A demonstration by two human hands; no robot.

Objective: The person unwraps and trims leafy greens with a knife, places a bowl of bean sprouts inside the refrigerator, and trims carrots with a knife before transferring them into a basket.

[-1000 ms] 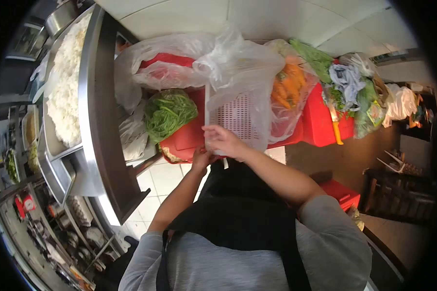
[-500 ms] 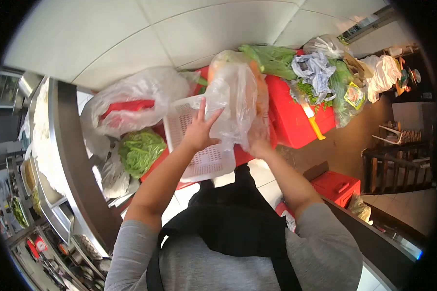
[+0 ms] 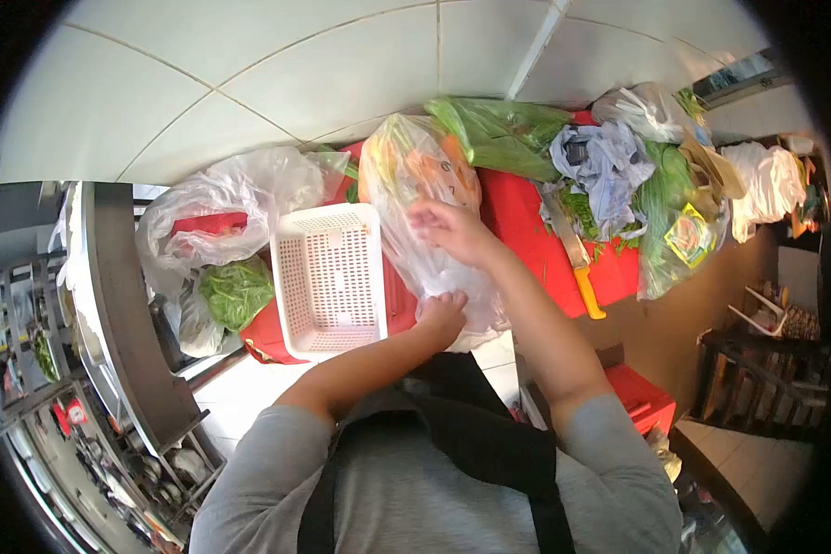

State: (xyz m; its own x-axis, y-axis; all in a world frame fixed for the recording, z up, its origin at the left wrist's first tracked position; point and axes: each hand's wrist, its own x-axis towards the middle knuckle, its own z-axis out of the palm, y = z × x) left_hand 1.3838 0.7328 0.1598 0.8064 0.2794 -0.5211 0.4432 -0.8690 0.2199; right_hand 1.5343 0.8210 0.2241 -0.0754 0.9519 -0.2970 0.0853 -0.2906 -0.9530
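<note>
A transparent plastic bag (image 3: 434, 189) with orange and green vegetables, perhaps carrots, lies on the red surface in front of me. My left hand (image 3: 443, 319) is closed on the loose lower part of this bag, its fingers curled into the plastic. Above it, my right hand (image 3: 452, 234) reaches across the bag's middle with fingers stretched out, slightly blurred; I see nothing held in it. Just left of the bag stands a white perforated plastic basket (image 3: 375, 277) with nothing in it.
Farther left are a bag of leafy greens (image 3: 237, 294) and a crumpled plastic bag (image 3: 277, 180) with something red inside. To the right lies a knife (image 3: 582, 277) with a yellow handle, beside a bluish bag (image 3: 605, 166) and more bagged greens (image 3: 503, 134). A tiled wall (image 3: 342, 83) stands behind.
My left hand has moved from over the basket to the bag's lower end. My right hand has risen to the bag's middle. The basket, covered by plastic before, is now uncovered and farther left.
</note>
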